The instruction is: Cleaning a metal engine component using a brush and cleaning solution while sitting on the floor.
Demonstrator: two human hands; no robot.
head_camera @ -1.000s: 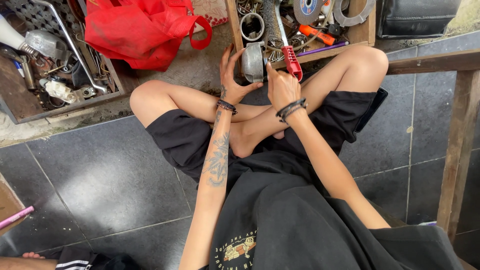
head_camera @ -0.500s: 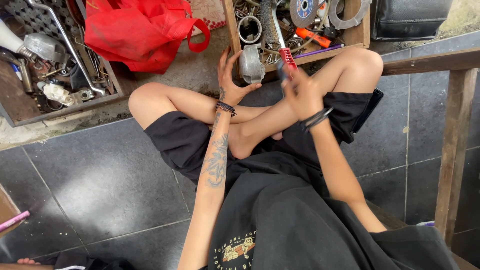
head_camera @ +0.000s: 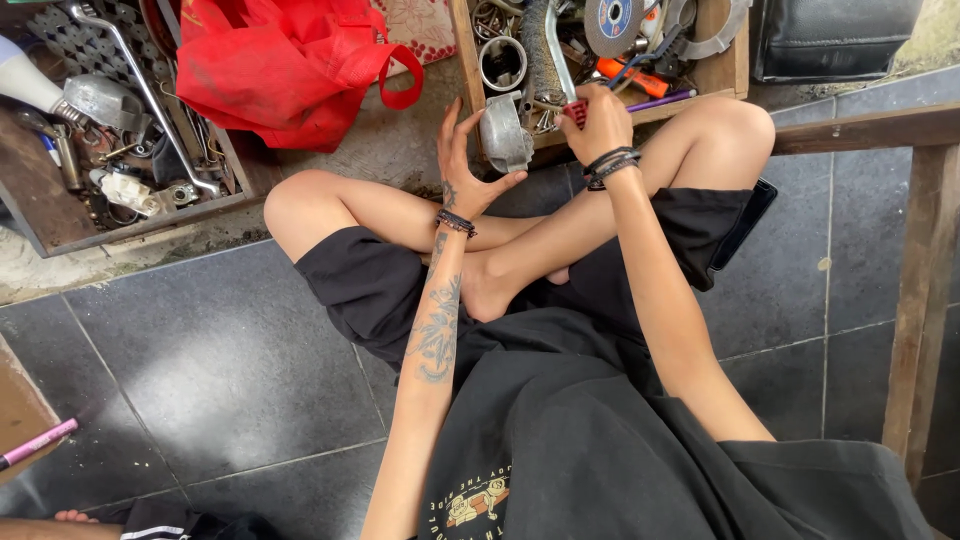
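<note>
I sit cross-legged on a dark tiled floor. My left hand (head_camera: 464,158) holds a grey cast metal part (head_camera: 503,134) upright against the front edge of a wooden tool box (head_camera: 470,70). My right hand (head_camera: 598,122) is closed around the red handle (head_camera: 576,111) of a long metal tool (head_camera: 556,50) whose shaft reaches up into the box. The two hands are close together, the metal part between them. Black bands circle both wrists.
The wooden box holds a metal ring (head_camera: 503,62), a grinding disc (head_camera: 614,22), an orange-handled tool (head_camera: 636,77) and other parts. A red bag (head_camera: 280,65) lies to its left, then a tray of scrap metal (head_camera: 110,130). A wooden frame (head_camera: 925,240) stands at the right.
My right hand has gone up and to the right with the red-handled tool, toward the box. The left hand keeps the metal part in nearly the same place.
</note>
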